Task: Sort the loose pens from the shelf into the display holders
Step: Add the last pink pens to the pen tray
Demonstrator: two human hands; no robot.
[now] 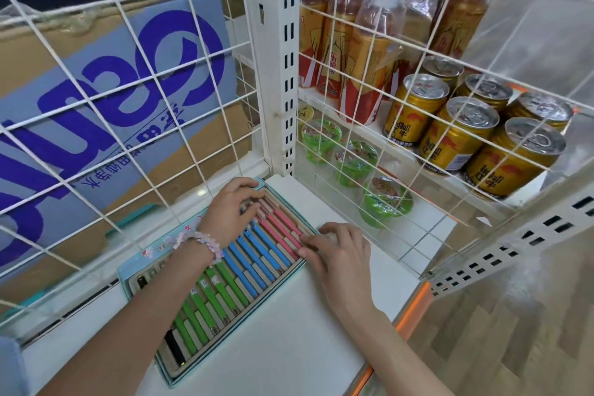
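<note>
Pens: rows of pink pens (283, 228), blue pens (254, 259) and green pens (209, 299) lie side by side in a flat display tray (146, 255) on the white shelf (289, 347); one black pen (175, 347) lies at the near end.
Left hand: left hand (229, 210) rests on the far end of the tray, its fingers (254, 199) curled down onto the tops of the pink pens; whether they pinch one, I cannot tell. A beaded bracelet (201, 243) circles the wrist.
Right hand: right hand (340, 254) lies palm down at the tray's right edge, its fingers (310, 247) spread a little and touching the lower ends of the pink pens, gripping nothing that shows.
Surroundings: a wire grid panel (128, 106) stands just behind the tray, with a cardboard box (106, 80) printed in blue beyond it. A white slotted post (284, 58) rises at the tray's far corner.
Right side: a second wire grid (385, 202) fences off green cups (353, 162), gold cans (463, 135) and tea bottles (363, 51).
Open room: bare shelf lies in front of the tray and to its right, up to the orange-trimmed front edge (411, 315); wood floor (514, 331) is beyond.
</note>
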